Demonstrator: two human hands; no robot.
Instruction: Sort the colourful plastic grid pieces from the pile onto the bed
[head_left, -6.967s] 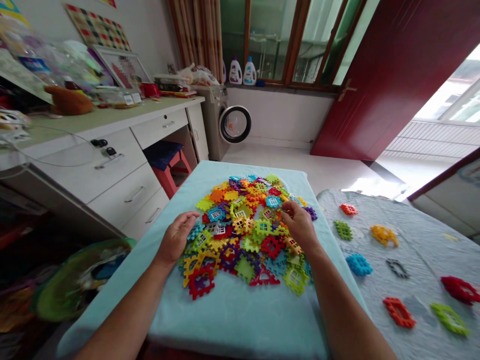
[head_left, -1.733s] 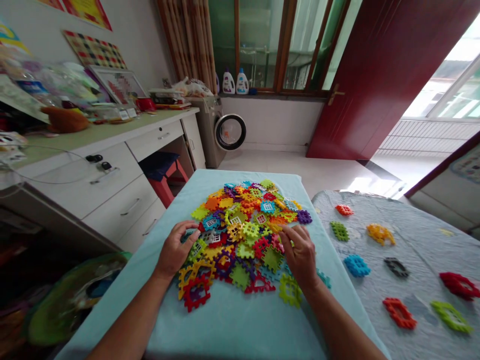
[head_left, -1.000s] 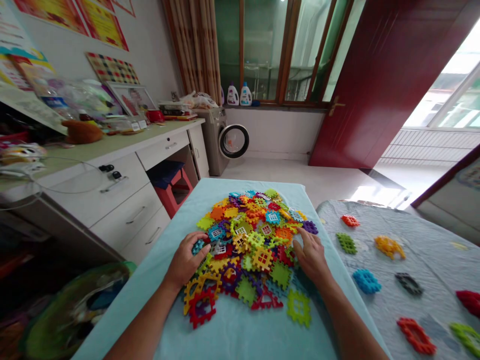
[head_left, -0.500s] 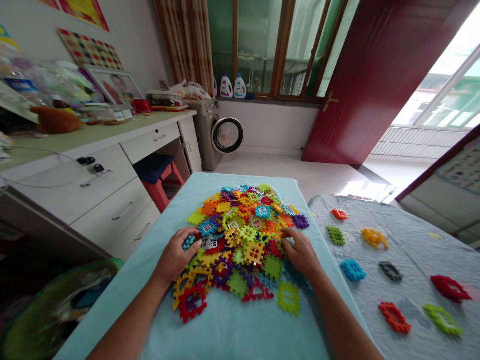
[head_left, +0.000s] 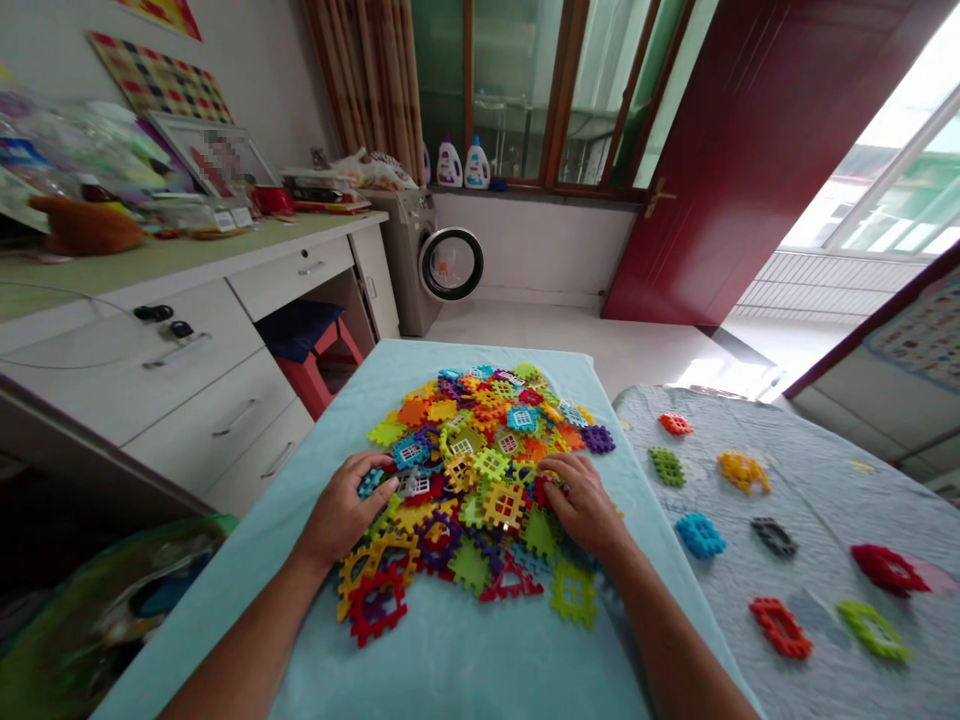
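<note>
A heap of colourful plastic interlocking tiles (head_left: 470,567), many with notched edges and some with window grids, covers the middle of the light-blue table cover (head_left: 480,660). At the heap's left side, the thumb and fingers of my left hand (head_left: 345,505) close around a blue interlocking block (head_left: 370,483). My right hand (head_left: 589,503) reaches into the right side, its thumb and fingers closed at a red tile (head_left: 543,492), which they partly hide. Close to the near edge of the heap lie a red square frame tile (head_left: 379,606) and a lime-green window tile (head_left: 574,594).
On the right, a second cloth-covered table (head_left: 720,620) holds several separate joined pieces, among them a blue one (head_left: 700,536) and a yellow one (head_left: 742,472). A cluttered desk (head_left: 187,262) stands left, above a bag-lined bin (head_left: 127,610). Behind is a washing machine (head_left: 409,260) with its door open.
My right hand has moved left and inward from the heap's right edge, onto the red tile. My left hand stays at the blue block. The view has shifted slightly.
</note>
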